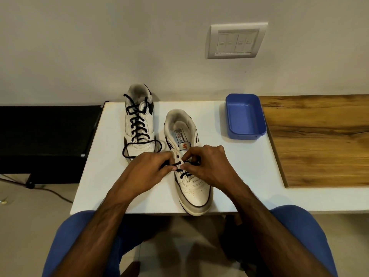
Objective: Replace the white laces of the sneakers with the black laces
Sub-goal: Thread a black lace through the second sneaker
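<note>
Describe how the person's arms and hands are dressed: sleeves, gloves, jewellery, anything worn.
Both forearms are bare up to the frame's lower edge, with no sleeve showing. The left hand and the right hand wear no gloves, and no ring, watch or wristband shows on them or the wrists. The fingers carry nothing visible. Blue trousers cover the knees below.

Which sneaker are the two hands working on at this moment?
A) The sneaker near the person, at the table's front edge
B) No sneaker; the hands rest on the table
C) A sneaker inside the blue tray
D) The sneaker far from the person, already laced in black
A: the left hand and right hand pinch the black lace at the eyelets of the near sneaker, while the far sneaker lies untouched.
</note>
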The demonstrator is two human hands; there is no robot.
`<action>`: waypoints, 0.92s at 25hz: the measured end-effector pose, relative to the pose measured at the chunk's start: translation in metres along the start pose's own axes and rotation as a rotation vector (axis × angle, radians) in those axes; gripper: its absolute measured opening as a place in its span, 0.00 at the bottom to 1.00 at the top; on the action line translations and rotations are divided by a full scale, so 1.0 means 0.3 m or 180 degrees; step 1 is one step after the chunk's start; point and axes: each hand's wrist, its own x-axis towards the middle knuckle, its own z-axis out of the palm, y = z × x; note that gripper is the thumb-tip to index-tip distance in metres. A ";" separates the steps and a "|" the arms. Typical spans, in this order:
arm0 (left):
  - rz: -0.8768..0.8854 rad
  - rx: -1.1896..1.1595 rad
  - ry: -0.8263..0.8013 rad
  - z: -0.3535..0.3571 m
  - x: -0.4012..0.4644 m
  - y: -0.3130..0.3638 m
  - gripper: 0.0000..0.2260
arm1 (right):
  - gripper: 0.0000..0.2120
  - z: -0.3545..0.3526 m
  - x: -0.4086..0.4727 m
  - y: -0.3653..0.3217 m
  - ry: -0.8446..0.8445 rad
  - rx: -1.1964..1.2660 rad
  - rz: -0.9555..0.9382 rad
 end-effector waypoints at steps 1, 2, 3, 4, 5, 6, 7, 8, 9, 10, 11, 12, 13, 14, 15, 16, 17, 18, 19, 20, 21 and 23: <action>-0.0033 -0.0176 0.0104 -0.003 0.002 0.001 0.05 | 0.11 -0.002 -0.001 -0.002 -0.0013 0.0010 0.0003; -0.0163 -0.0634 0.0237 -0.005 0.004 0.003 0.04 | 0.11 0.000 -0.001 -0.006 -0.0029 0.0022 -0.0001; -0.0317 -0.1168 0.0370 -0.007 0.005 0.005 0.04 | 0.10 0.002 -0.001 -0.008 -0.0047 0.0038 -0.0013; -0.0407 -0.1561 0.0490 -0.010 0.007 0.007 0.04 | 0.10 0.006 -0.001 -0.012 -0.0057 0.0067 -0.0024; -0.0415 -0.1714 0.0569 -0.012 0.009 0.012 0.04 | 0.10 0.007 -0.002 -0.012 -0.0053 0.0114 -0.0029; -0.0376 -0.1670 0.0622 -0.010 0.011 0.018 0.04 | 0.10 0.005 -0.002 -0.009 -0.0054 0.0202 -0.0023; -0.0322 -0.1514 0.0696 -0.007 0.013 0.019 0.03 | 0.10 -0.001 -0.004 -0.005 -0.0078 0.0355 -0.0010; -0.0275 -0.1331 0.0801 -0.007 0.016 0.017 0.03 | 0.10 -0.010 -0.006 0.000 -0.0127 0.0548 0.0001; -0.0235 -0.1160 0.0918 -0.009 0.019 0.012 0.03 | 0.10 -0.021 -0.009 0.005 -0.0174 0.0717 -0.0005; -0.0204 -0.1016 0.1021 -0.009 0.022 0.007 0.03 | 0.10 -0.031 -0.013 0.009 -0.0191 0.0810 -0.0026; -0.0181 -0.0888 0.1093 -0.008 0.024 0.003 0.03 | 0.10 -0.040 -0.015 0.012 -0.0174 0.0817 -0.0061; -0.0158 -0.0783 0.1146 -0.005 0.026 -0.003 0.03 | 0.10 -0.044 -0.015 0.015 -0.0132 0.0767 -0.0097; -0.0128 -0.0714 0.1200 -0.001 0.028 -0.006 0.03 | 0.10 -0.047 -0.013 0.019 -0.0091 0.0680 -0.0139; -0.0122 -0.0694 0.1246 0.004 0.031 -0.007 0.03 | 0.11 -0.048 -0.012 0.019 -0.0077 0.0568 -0.0201; -0.0152 -0.0757 0.1272 0.008 0.031 -0.004 0.03 | 0.11 -0.046 -0.010 0.019 -0.0084 0.0439 -0.0283; -0.0235 -0.0908 0.1282 0.010 0.030 0.002 0.03 | 0.10 -0.044 -0.009 0.019 -0.0090 0.0330 -0.0370; -0.0359 -0.1141 0.1265 0.011 0.028 0.003 0.03 | 0.10 -0.044 -0.006 0.021 -0.0086 0.0251 -0.0435; -0.0501 -0.1432 0.1223 0.009 0.026 0.008 0.03 | 0.09 -0.047 -0.004 0.024 -0.0068 0.0197 -0.0474; -0.0644 -0.1753 0.1140 0.006 0.024 0.009 0.04 | 0.10 -0.048 -0.003 0.026 -0.0042 0.0158 -0.0490; -0.0762 -0.2055 0.1032 0.004 0.022 0.008 0.04 | 0.10 -0.050 -0.002 0.027 -0.0030 0.0143 -0.0489; -0.0851 -0.2286 0.0932 0.001 0.022 0.006 0.05 | 0.11 -0.054 -0.002 0.026 -0.0028 0.0154 -0.0480; -0.0928 -0.2563 0.0813 0.000 0.026 0.008 0.06 | 0.12 -0.064 -0.002 0.030 -0.0054 0.0242 -0.0444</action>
